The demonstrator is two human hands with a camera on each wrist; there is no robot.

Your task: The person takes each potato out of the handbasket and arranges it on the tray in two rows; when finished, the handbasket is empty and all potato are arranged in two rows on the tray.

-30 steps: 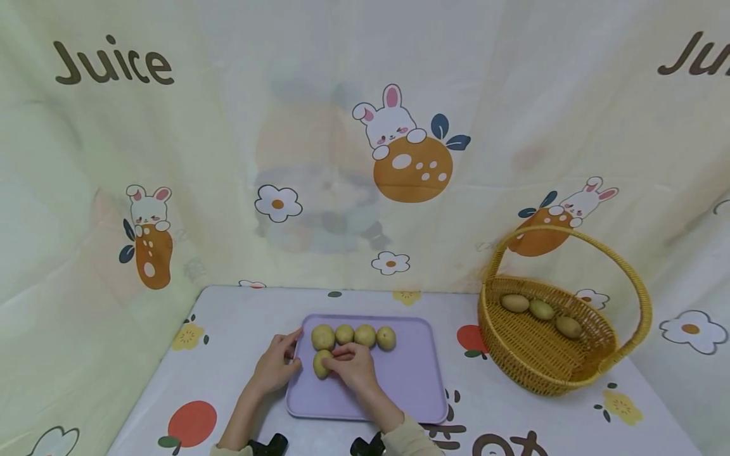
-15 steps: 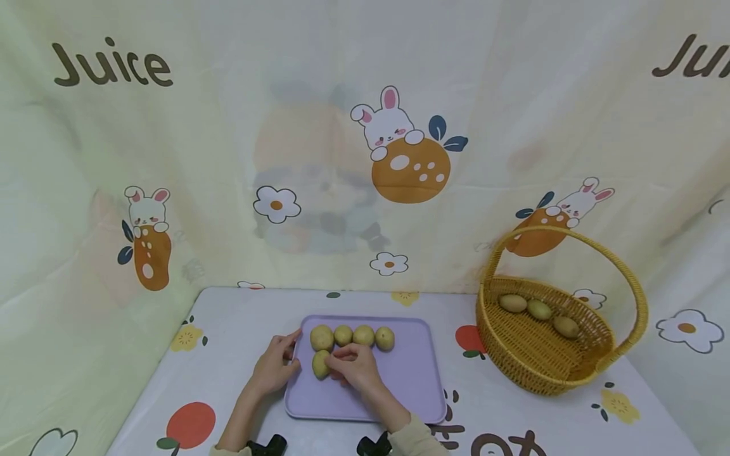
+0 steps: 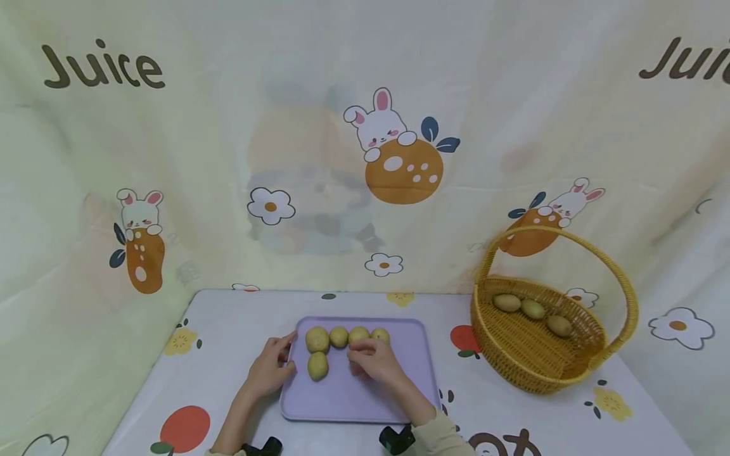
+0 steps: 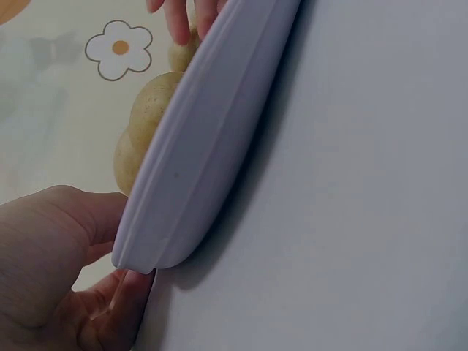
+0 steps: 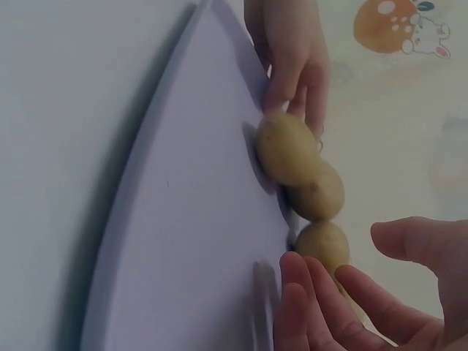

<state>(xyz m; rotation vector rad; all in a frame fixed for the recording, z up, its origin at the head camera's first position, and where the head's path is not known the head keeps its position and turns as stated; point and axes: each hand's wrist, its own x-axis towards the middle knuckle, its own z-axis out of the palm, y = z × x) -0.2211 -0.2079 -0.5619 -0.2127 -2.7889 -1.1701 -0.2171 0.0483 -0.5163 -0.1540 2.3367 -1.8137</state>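
Since the earlier frames the right hand (image 3: 374, 363) has moved off the lower potato (image 3: 317, 367), toward the right of the frame. At lower left, the left hand (image 3: 270, 365) rests on the left rim of the purple tray (image 3: 342, 402), thumb and fingers spread apart and touching it. The tray lies on the worktop (image 3: 228, 316) at lower centre. On its left part the lower potato sits just below the first of a row of four potatoes (image 3: 339, 337). The right hand hovers in front of the row's right end, fingers loosely extended, thumb apart, holding nothing; whether they touch a potato I cannot tell. At lower right, a wicker basket (image 3: 525, 342) holds three more potatoes (image 3: 533, 309).
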